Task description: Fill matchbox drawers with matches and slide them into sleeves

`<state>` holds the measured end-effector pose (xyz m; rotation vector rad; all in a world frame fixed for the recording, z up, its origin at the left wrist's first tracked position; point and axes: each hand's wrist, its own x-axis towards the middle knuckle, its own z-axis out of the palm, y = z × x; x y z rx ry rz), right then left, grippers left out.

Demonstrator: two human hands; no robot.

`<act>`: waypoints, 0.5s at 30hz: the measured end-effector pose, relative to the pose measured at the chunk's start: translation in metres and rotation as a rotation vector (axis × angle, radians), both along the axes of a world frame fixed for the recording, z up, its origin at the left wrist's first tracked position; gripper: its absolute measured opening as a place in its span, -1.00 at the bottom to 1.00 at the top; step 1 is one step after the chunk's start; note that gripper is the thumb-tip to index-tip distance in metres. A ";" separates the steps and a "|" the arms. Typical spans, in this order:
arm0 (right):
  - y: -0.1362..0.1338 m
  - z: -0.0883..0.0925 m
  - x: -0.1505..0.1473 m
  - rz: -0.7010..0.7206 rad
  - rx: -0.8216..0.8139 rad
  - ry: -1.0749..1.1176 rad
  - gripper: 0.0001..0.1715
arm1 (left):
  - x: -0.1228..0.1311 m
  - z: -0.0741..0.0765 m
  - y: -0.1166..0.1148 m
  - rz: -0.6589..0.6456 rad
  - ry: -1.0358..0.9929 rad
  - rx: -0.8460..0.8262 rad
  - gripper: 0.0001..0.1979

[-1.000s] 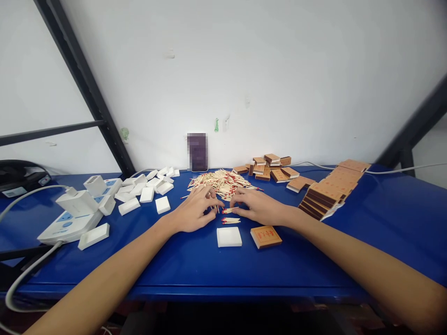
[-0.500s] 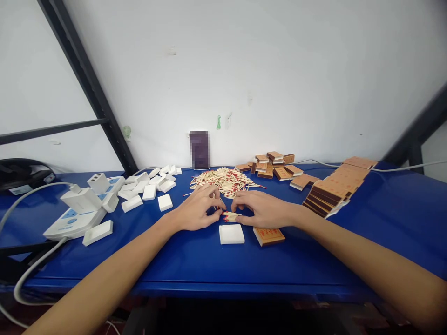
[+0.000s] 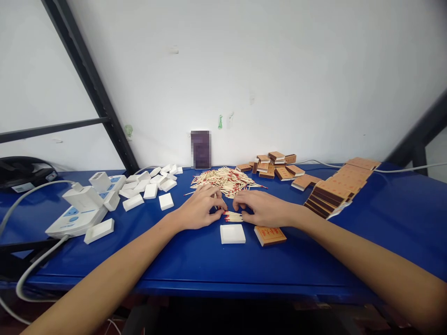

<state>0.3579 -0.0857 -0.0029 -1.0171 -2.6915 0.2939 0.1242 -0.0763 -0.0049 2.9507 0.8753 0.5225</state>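
Note:
A small bundle of red-tipped matches point(image 3: 233, 216) lies on the blue table point(image 3: 384, 223) between my two hands. My left hand point(image 3: 200, 209) rests curled at the bundle's left end, fingertips pinched against the match heads. My right hand point(image 3: 261, 208) is curled over the bundle's right end, gripping it. Just in front of the hands sit a white inner tray point(image 3: 232, 234) and a brown matchbox sleeve point(image 3: 269, 235). Behind the hands spreads a loose heap of matches point(image 3: 225, 179).
Several white trays point(image 3: 150, 186) lie at the left, beside a white power strip with a charger point(image 3: 82, 207) and its cable. Brown sleeves point(image 3: 275, 165) are piled at the back, and a stack of flat sleeves point(image 3: 333, 188) stands at the right. A dark card point(image 3: 200, 149) leans on the wall.
Both hands have drawn closer together around the small match bundle, squaring it up. The matches that lay apart a second ago are gathered into one bundle.

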 end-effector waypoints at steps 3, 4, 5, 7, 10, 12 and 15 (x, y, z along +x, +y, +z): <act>0.000 0.001 -0.002 -0.006 0.011 0.002 -0.87 | 0.001 -0.001 0.001 0.005 0.001 0.004 -0.83; 0.000 0.001 -0.002 -0.005 0.011 0.001 -0.86 | 0.001 -0.001 0.001 0.008 0.001 0.005 -0.82; 0.000 0.001 -0.003 -0.004 0.010 0.001 -0.87 | 0.002 -0.001 0.001 0.010 0.000 0.006 -0.82; 0.000 0.001 -0.002 0.005 0.003 0.006 -0.87 | 0.002 -0.002 0.000 0.017 0.002 0.012 -0.82; 0.000 0.002 -0.001 0.022 -0.007 0.016 -0.83 | 0.003 -0.002 0.000 0.024 0.006 0.020 -0.82; 0.000 0.002 -0.001 0.031 -0.014 0.020 -0.83 | 0.003 -0.002 0.000 0.018 0.005 0.015 -0.82; -0.003 0.004 -0.001 0.033 -0.025 0.023 -0.77 | 0.002 0.000 -0.001 0.002 -0.002 0.000 -0.82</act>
